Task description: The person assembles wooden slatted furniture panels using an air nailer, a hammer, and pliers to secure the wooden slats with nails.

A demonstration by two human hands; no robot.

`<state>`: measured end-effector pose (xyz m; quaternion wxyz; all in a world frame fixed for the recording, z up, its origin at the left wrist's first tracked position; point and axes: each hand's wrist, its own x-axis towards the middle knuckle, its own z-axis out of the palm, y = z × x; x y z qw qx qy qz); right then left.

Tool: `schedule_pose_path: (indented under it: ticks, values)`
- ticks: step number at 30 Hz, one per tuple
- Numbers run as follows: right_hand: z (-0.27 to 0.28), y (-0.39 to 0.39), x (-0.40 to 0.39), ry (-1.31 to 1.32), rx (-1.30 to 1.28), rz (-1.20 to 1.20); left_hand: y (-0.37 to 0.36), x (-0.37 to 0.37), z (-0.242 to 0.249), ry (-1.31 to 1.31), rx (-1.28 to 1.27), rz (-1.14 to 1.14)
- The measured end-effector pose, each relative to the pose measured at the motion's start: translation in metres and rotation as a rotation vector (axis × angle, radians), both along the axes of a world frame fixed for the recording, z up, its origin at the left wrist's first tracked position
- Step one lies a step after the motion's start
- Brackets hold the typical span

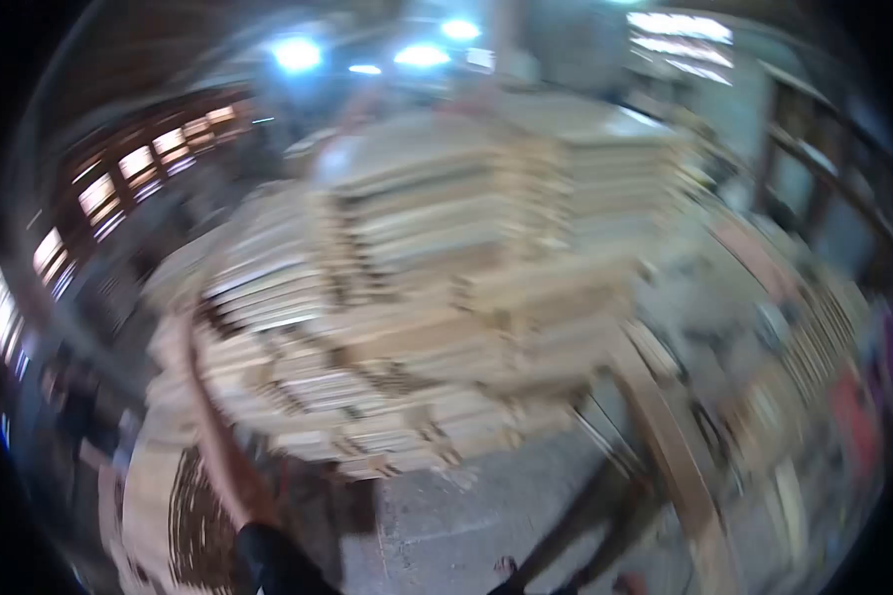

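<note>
My left arm, in a dark short sleeve, reaches up the left side of the view. My left hand (181, 332) is at the left end of the stacked pale wooden pieces (268, 288), touching or very near them. Motion blur smears its fingers, so their shape and anything held cannot be made out. More layered wooden pieces (427, 213) rise in tall piles across the middle. My right hand does not show.
A long wooden board (675, 456) slants down at the right. Below the piles lies grey floor (446, 526). Another person (84, 412) in dark clothing is blurred at the far left. More wood (819, 332) is stacked at the right.
</note>
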<state>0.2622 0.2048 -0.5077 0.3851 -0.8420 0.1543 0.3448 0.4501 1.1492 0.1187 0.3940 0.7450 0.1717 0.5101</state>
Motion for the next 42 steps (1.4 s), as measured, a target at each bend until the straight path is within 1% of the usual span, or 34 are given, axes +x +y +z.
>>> schedule_pose_path:
  ticks: [1, 2, 3, 4, 5, 6, 7, 9, 10, 11, 13, 15, 16, 17, 18, 19, 20, 21, 22, 23, 24, 25, 26, 27, 28, 31, 33, 35, 37, 39, 40, 41, 42]
  values:
    - [-0.022, -0.007, 0.007, -0.051, -0.248, 0.354, 0.002, -0.003, -0.005, 0.015, 0.054, 0.012]
    - [-0.034, -0.007, 0.011, -0.056, -0.307, 0.4, 0.005, -0.006, -0.009, 0.021, 0.109, 0.038]
    - [-0.01, 0.002, 0.008, 0.05, -0.146, -0.044, 0.001, -0.005, -0.016, 0.01, 0.158, 0.083]
    - [0.027, 0.016, 0.006, 0.061, 0.004, -0.524, -0.013, -0.001, -0.029, -0.011, 0.204, 0.135]
    - [0.017, 0.005, 0.002, -0.027, -0.028, -0.453, -0.032, 0.002, -0.043, -0.046, 0.24, 0.209]
    - [0.035, 0.003, 0.003, 0.071, 0.006, -0.57, -0.056, 0.003, -0.064, -0.091, 0.257, 0.29]
    - [0.04, -0.003, -0.023, 0.059, 0.011, -0.665, -0.08, -0.004, -0.09, -0.125, 0.248, 0.366]
    - [0.045, -0.005, -0.043, 0.003, 0.038, -0.835, -0.136, -0.012, -0.164, -0.158, 0.158, 0.449]
    - [0.049, -0.01, -0.052, 0.049, 0.039, -0.84, -0.17, -0.017, -0.209, -0.144, 0.083, 0.448]
    - [0.06, -0.022, -0.066, 0.091, 0.036, -0.839, -0.21, -0.02, -0.258, -0.112, -0.01, 0.422]
    - [0.061, -0.049, -0.092, 0.122, 0.014, -0.831, -0.307, -0.028, -0.356, 0.027, -0.248, 0.269]
    - [0.056, -0.082, -0.113, 0.102, -0.039, -0.807, -0.43, -0.032, -0.443, 0.263, -0.52, -0.033]
    - [0.055, -0.102, -0.113, 0.052, -0.086, -0.703, -0.499, -0.031, -0.468, 0.37, -0.609, -0.19]
    - [0.057, -0.121, -0.112, 0.009, -0.138, -0.595, -0.58, -0.029, -0.474, 0.48, -0.638, -0.302]
    - [0.064, -0.146, -0.109, -0.033, -0.196, -0.48, -0.669, -0.028, -0.458, 0.487, -0.671, -0.496]
    - [0.064, -0.172, -0.102, -0.143, -0.254, -0.421, -0.735, -0.017, -0.463, 0.63, -0.667, -0.691]
    - [0.06, -0.19, -0.097, -0.245, -0.304, -0.364, -0.796, -0.004, -0.478, 0.686, -0.813, -0.876]
    - [0.1, -0.21, -0.081, -0.273, -0.172, -0.401, -0.862, 0.009, -0.435, 0.88, -0.27, -1.106]
    - [0.126, -0.23, -0.062, -0.281, -0.131, -0.424, -0.919, 0.019, -0.42, 0.77, 0.062, -1.239]
    - [0.155, -0.25, -0.043, -0.288, -0.09, -0.447, -0.97, 0.035, -0.414, 0.761, 0.183, -1.29]
    - [0.153, -0.269, -0.033, -0.282, -0.145, -0.45, -1.016, 0.051, -0.416, 0.744, 0.3, -1.341]
    - [0.162, -0.28, -0.022, -0.375, -0.159, -0.554, -1.059, 0.068, -0.418, 0.753, 0.361, -1.355]
    - [0.173, -0.292, -0.009, -0.474, -0.179, -0.657, -1.097, 0.087, -0.427, 0.755, 0.421, -1.372]
    - [0.187, -0.306, -0.002, -0.538, -0.123, -0.713, -1.129, 0.113, -0.462, 0.716, 0.534, -1.38]
    - [0.202, -0.319, 0.005, -0.61, -0.065, -0.775, -1.158, 0.139, -0.492, 0.666, 0.655, -1.388]
    - [0.234, -0.345, 0.014, -0.475, 0.073, -1.073, -1.236, 0.179, -0.515, 0.882, 0.96, -1.182]
    - [0.234, -0.357, 0.008, -0.497, -0.039, -1.083, -1.271, 0.193, -0.542, 0.664, 1.003, -1.225]
    - [0.219, -0.367, -0.002, -0.424, -0.086, -1.043, -1.295, 0.211, -0.579, 0.792, 0.941, -1.255]
    - [0.203, -0.38, -0.012, -0.275, -0.127, -0.972, -1.308, 0.21, -0.553, 0.711, 1.111, -1.411]
    - [0.194, -0.397, -0.015, -0.24, 0.085, -1.065, -1.314, 0.222, -0.584, 0.892, 1.065, -1.416]
    - [0.191, -0.405, -0.005, -0.229, 0.213, -1.103, -1.308, 0.221, -0.582, 0.855, 0.925, -1.461]
    - [0.189, -0.417, 0.012, -0.262, 0.28, -1.068, -1.297, 0.228, -0.566, 0.811, 0.805, -1.495]
    - [0.189, -0.429, 0.035, -0.302, 0.357, -1.035, -1.286, 0.229, -0.537, 0.863, 0.77, -1.517]
